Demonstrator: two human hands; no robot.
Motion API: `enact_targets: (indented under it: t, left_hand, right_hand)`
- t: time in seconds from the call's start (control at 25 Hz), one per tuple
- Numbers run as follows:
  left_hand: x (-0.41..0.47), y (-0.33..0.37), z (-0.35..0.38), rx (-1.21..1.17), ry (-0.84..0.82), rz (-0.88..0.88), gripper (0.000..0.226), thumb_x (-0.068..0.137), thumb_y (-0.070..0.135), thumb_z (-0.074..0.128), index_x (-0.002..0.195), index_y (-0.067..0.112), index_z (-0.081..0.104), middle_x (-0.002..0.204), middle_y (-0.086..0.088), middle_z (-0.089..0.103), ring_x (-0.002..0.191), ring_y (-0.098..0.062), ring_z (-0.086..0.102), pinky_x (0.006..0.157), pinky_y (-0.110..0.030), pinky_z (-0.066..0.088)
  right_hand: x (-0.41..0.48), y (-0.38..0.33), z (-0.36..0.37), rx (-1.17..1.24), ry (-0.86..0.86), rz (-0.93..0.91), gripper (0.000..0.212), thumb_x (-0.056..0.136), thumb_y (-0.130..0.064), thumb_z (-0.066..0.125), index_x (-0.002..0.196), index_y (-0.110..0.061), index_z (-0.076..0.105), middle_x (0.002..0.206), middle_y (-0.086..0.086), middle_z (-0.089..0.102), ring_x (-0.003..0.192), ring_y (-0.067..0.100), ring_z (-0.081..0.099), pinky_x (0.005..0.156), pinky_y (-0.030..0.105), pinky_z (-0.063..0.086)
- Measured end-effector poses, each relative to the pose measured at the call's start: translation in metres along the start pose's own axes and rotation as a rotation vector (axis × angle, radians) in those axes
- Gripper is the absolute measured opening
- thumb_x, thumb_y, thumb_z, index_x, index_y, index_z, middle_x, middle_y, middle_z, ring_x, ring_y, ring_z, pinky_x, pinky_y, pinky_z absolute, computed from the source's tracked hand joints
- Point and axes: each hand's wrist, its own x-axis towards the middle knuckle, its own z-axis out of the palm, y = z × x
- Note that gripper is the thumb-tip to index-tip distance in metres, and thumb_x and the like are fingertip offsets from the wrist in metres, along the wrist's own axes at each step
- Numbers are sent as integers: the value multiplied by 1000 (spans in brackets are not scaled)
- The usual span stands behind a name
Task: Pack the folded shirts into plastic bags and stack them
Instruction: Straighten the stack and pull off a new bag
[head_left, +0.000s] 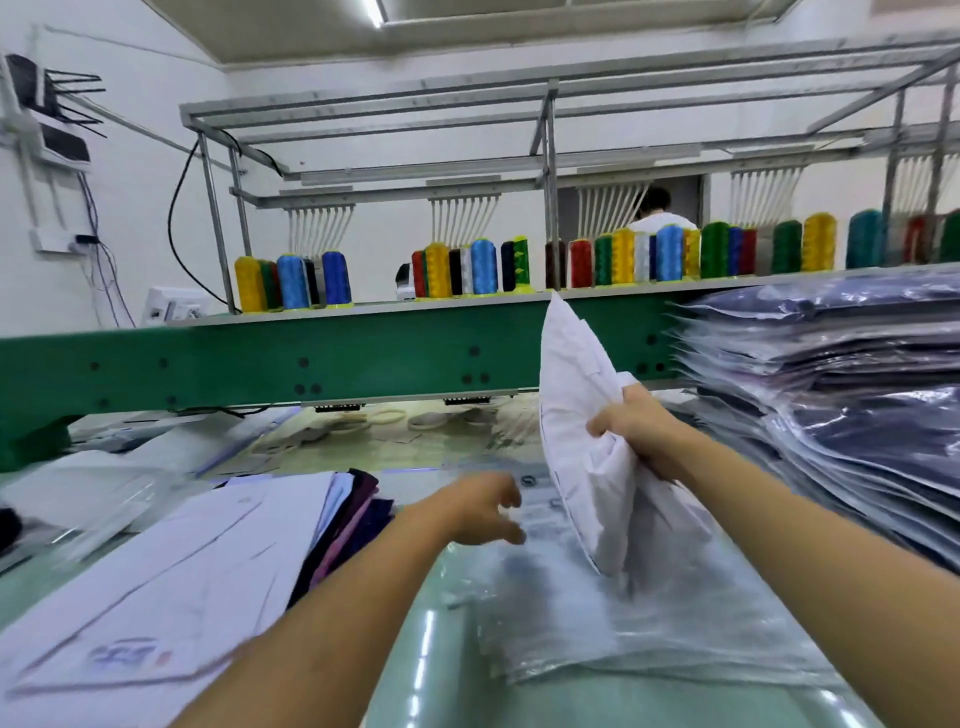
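- Two bare forearms reach in from the bottom edge over a glossy pale table (415, 670).
- Left hand (483, 506) hovers at the far edge of the loose clear plastic bags (597, 623), fingers loosely spread, grasping nothing; motion blur hides whether it touches the plastic.
- Right hand (639, 426) clutches a white folded shirt (576, 395) by its side, holding it upright above the bags, to the right of the left hand.
- Left of the arms lies a pile of unbagged shirts (182, 571), white on top, dark ones beneath.
- At the right stands a stack of bagged dark shirts (857, 415).
- Beyond runs a green machine beam (311, 358) topped with coloured thread spools (483, 265).
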Motion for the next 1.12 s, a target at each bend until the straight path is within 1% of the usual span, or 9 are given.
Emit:
enact_targets:
  t: [0.12, 0.2, 0.36, 0.48, 0.56, 0.68, 0.8, 0.92, 1.12]
  left_hand:
    - [12, -1, 44, 107, -138, -9, 49, 90, 43, 72, 134, 25, 61, 138, 1, 58, 122, -23, 57, 99, -33, 48]
    - [17, 0, 60, 232, -65, 2, 28, 96, 28, 61, 121, 21, 68, 129, -9, 64, 113, -29, 62, 91, -33, 50]
    - [24, 3, 63, 457, 6, 19, 23, 94, 16, 50, 103, 10, 70, 112, -16, 64, 102, -38, 62, 82, -36, 48]
    - [27, -1, 61, 397, -15, 71, 4, 92, 18, 53, 92, 17, 57, 95, -5, 57, 90, -33, 59, 69, -34, 42]
    - [30, -2, 59, 363, 49, 96, 14, 94, 13, 53, 97, 24, 44, 96, -1, 53, 82, -28, 53, 65, -35, 39]
    - [43, -2, 57, 439, 200, 76, 37, 94, -3, 45, 115, 27, 50, 116, -3, 50, 80, -30, 56, 61, -41, 42]
    - [62, -2, 49, 401, 292, -56, 56, 97, -3, 41, 140, 30, 53, 132, -6, 52, 98, -34, 63, 70, -37, 45]
    - [80, 1, 40, 295, 332, -131, 63, 92, -8, 40, 145, 24, 53, 139, -9, 57, 116, -31, 61, 89, -39, 52]
    - [100, 2, 26, 29, 415, -164, 31, 102, 11, 41, 126, 11, 61, 116, -14, 68, 96, -34, 65, 81, -43, 55]
  right_hand:
    - [-2, 13, -35, -200, -5, -30, 24, 70, -3, 64, 92, -6, 55, 90, 12, 61, 76, 26, 61, 63, 31, 49]
    - [-2, 20, -50, -303, -12, -59, 23, 67, -3, 64, 87, -5, 54, 85, 13, 57, 73, 25, 56, 63, 32, 45]
    - [-1, 35, -68, -538, -26, -140, 12, 76, -4, 63, 86, -3, 56, 90, 15, 62, 81, 30, 61, 68, 39, 50]
    - [-1, 41, -74, -697, -64, -213, 16, 79, -10, 62, 72, -13, 48, 80, 7, 54, 73, 23, 53, 62, 33, 40]
    - [0, 41, -76, -762, -61, -256, 21, 79, -12, 62, 68, -16, 44, 73, 1, 50, 70, 23, 51, 59, 32, 36]
    - [1, 36, -74, -844, -28, -328, 21, 76, -17, 63, 64, -15, 46, 67, -3, 54, 71, 25, 55, 58, 34, 36]
    - [1, 33, -76, -836, -30, -390, 18, 77, -19, 64, 64, -22, 51, 65, -5, 57, 71, 24, 57, 59, 34, 39]
    - [0, 38, -81, -829, -54, -437, 15, 79, -20, 65, 70, -27, 55, 64, -6, 57, 70, 23, 55, 64, 37, 48]
    - [1, 57, -92, -922, -102, -489, 3, 83, -24, 65, 82, -23, 62, 75, -6, 65, 76, 22, 61, 68, 37, 50]
